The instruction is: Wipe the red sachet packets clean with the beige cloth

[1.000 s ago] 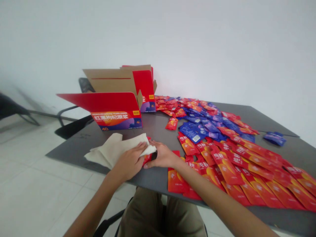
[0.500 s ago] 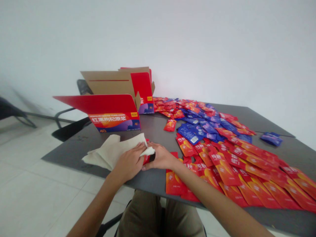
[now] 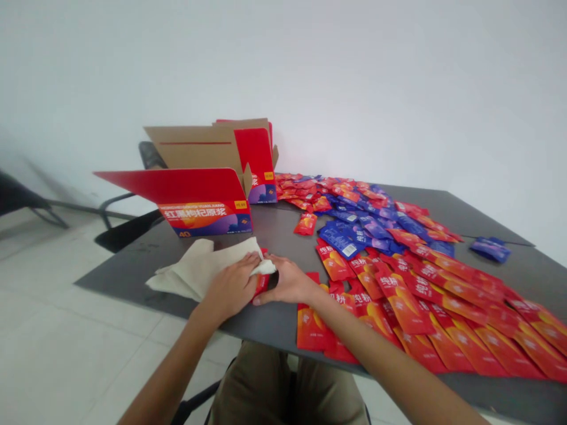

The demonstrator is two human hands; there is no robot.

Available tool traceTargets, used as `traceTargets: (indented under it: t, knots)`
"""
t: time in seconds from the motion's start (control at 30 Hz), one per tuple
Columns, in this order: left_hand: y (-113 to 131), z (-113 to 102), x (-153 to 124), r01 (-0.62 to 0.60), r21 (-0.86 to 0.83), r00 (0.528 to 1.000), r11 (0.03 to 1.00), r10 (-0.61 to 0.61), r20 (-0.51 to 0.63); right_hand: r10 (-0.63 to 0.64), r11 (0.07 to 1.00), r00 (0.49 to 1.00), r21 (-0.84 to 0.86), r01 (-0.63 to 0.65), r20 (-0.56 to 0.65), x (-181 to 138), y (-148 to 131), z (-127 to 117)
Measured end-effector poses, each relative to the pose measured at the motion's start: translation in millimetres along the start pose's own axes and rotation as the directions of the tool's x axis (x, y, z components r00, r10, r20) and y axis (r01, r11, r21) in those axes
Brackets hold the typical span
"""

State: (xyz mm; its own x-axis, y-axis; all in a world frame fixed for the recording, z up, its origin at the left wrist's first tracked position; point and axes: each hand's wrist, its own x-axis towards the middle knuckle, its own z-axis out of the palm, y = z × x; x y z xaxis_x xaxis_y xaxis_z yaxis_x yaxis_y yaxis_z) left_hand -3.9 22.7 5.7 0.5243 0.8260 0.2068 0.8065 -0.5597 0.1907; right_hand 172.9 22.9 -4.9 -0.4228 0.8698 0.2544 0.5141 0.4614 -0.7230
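Observation:
My left hand (image 3: 233, 286) presses on a cream cloth (image 3: 190, 273), with a fold of it bunched at the fingertips. Under that fold lies a red pouch (image 3: 262, 284), mostly covered by the cloth and my fingers. My right hand (image 3: 287, 280) curls around the pouch's right side, thumb near the table's front and fingers at its far edge. Just right of this hand, red pouches (image 3: 405, 298) with orange print are laid in overlapping rows. Both hands rest close to the table's front edge.
Two open cartons, a nearer one (image 3: 208, 218) and a farther one (image 3: 261, 159), stand at the back left of the grey table (image 3: 146, 283). Mixed red and blue pouches (image 3: 345, 233) are heaped at the back. One blue pouch (image 3: 490, 249) lies apart at right.
My left hand and the cloth fold have shifted slightly left, showing a little more of the red pouch. My right hand keeps its hold.

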Motion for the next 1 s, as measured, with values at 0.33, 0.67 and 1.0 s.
traceTargets:
  t: [0.33,0.67,1.0]
  knots:
    - [7,-1,-25,-0.056,0.014,0.998,0.998,0.056,0.001,0.003,0.999,1.0,-0.034,-0.002,0.001,1,5,4]
    - [12,2,-42,-0.105,0.008,0.994,0.994,0.105,0.009,-0.032,0.998,0.999,-0.048,0.032,0.012,2,7,5]
    - [4,-2,-13,-0.039,-0.052,0.999,0.998,0.038,-0.002,-0.017,1.0,1.0,0.003,0.017,-0.005,0,2,1]
